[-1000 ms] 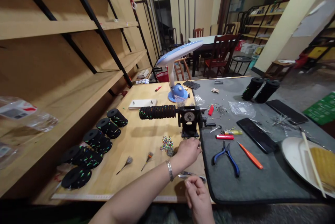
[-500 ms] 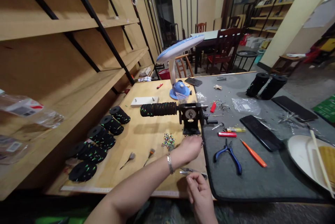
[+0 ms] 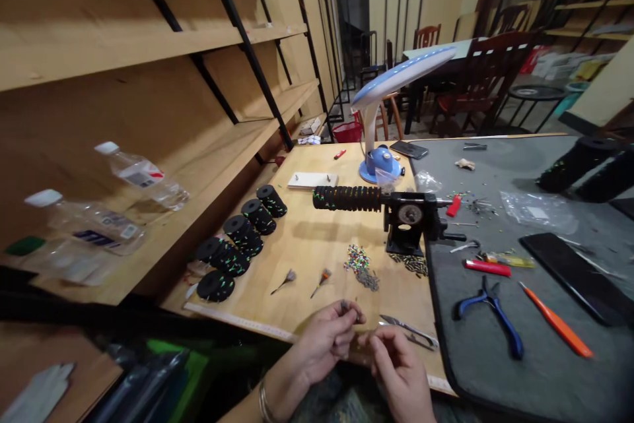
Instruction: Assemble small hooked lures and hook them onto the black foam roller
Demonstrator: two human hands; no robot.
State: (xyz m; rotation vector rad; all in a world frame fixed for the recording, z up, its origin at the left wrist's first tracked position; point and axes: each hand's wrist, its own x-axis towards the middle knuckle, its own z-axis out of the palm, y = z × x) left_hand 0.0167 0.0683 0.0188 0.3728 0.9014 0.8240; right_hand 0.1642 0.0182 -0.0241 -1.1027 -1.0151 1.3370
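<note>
My left hand (image 3: 324,338) is pinched on a small dark piece (image 3: 344,307) at the near edge of the wooden table (image 3: 317,258). My right hand (image 3: 399,367) is close beside it, fingers curled together; what they hold is too small to name. Metal tweezers (image 3: 409,331) lie just right of my hands. A heap of coloured beads (image 3: 358,258) and small dark parts (image 3: 369,279) lies beyond them. Farther back stands a black hand-crank vise (image 3: 409,224) carrying a black roll with coloured flecks (image 3: 347,198).
Several black flecked spools (image 3: 238,241) line the table's left side by wooden shelves with water bottles (image 3: 143,175). Two small tufts (image 3: 303,280) lie mid-table. A grey mat (image 3: 500,330) holds blue pliers (image 3: 490,314), an orange tool (image 3: 555,321), a red lighter (image 3: 487,267), a phone (image 3: 574,274). A blue desk lamp (image 3: 384,159) stands behind.
My left hand drew back from under the vise to the table's near edge and met my right hand. The view swung left and down, showing more shelf and bottles.
</note>
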